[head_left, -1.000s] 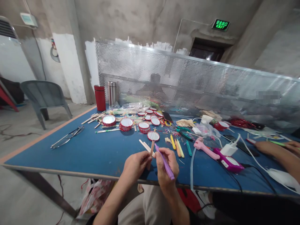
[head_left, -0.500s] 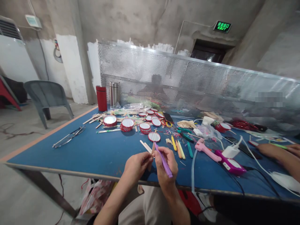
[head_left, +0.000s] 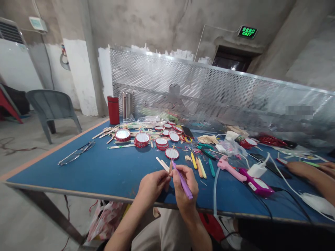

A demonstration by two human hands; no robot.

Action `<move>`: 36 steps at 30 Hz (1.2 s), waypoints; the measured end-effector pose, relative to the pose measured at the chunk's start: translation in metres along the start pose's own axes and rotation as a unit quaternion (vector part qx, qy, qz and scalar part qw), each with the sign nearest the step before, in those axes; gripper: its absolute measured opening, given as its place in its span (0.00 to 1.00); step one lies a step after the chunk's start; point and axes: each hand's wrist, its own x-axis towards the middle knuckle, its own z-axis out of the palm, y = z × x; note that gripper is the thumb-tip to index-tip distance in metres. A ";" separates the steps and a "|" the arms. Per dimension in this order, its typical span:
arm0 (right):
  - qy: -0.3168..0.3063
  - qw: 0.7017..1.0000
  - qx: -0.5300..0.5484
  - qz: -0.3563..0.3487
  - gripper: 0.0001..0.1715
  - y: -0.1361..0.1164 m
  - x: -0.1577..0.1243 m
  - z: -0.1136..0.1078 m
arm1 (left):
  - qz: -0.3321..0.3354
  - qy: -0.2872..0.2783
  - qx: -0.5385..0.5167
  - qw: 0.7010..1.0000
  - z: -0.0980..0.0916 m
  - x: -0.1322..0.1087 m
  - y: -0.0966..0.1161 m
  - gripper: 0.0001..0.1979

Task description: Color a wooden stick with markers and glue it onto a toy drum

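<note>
My left hand [head_left: 153, 184] is closed in a pinch on a wooden stick [head_left: 170, 165] that points up and away over the near edge of the blue table [head_left: 104, 170]. My right hand [head_left: 184, 186] grips a purple pen [head_left: 182, 180], its tip touching the stick near my left fingertips. Just beyond the stick lies a small red-rimmed drum [head_left: 172, 153], and loose wooden sticks [head_left: 162, 163] lie to its left.
Several red-rimmed drums [head_left: 141, 138], coloured pens [head_left: 200, 167], pink and purple glue guns [head_left: 255, 183] with cables, glasses [head_left: 75, 152], a red flask [head_left: 113, 109] and a steel flask [head_left: 127, 105] sit on the table. Another person's arm [head_left: 311, 174] rests at the right. A perforated metal screen [head_left: 209, 90] backs the table; a grey chair [head_left: 51, 108] stands left.
My hands have stayed together on the stick and pen. The view has shifted slightly, so everything sits a little to the right and lower than before.
</note>
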 end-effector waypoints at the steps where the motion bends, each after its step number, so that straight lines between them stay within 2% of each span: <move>1: -0.002 1.000 0.000 0.003 0.05 0.000 0.000 0.000 | 0.000 0.000 0.001 1.000 0.000 0.000 0.000 0.12; 8: 0.000 1.000 -0.006 0.015 0.06 0.003 -0.002 -0.001 | -0.002 0.006 0.003 1.000 0.000 0.000 0.001 0.12; 14: 0.024 0.993 0.058 0.095 0.08 0.004 -0.004 -0.002 | -0.002 -0.002 -0.007 1.000 -0.001 -0.001 0.002 0.13; 21: -0.002 1.000 0.012 0.012 0.06 0.000 -0.001 0.000 | -0.001 0.001 -0.003 1.000 0.000 -0.001 0.001 0.14; 29: 0.015 0.998 0.033 0.058 0.08 0.006 -0.005 0.000 | 0.007 0.002 -0.011 1.000 0.000 -0.002 0.000 0.14; 36: -0.006 0.999 0.021 0.028 0.07 0.002 -0.001 0.000 | 0.009 0.007 -0.005 1.000 0.001 -0.001 -0.001 0.13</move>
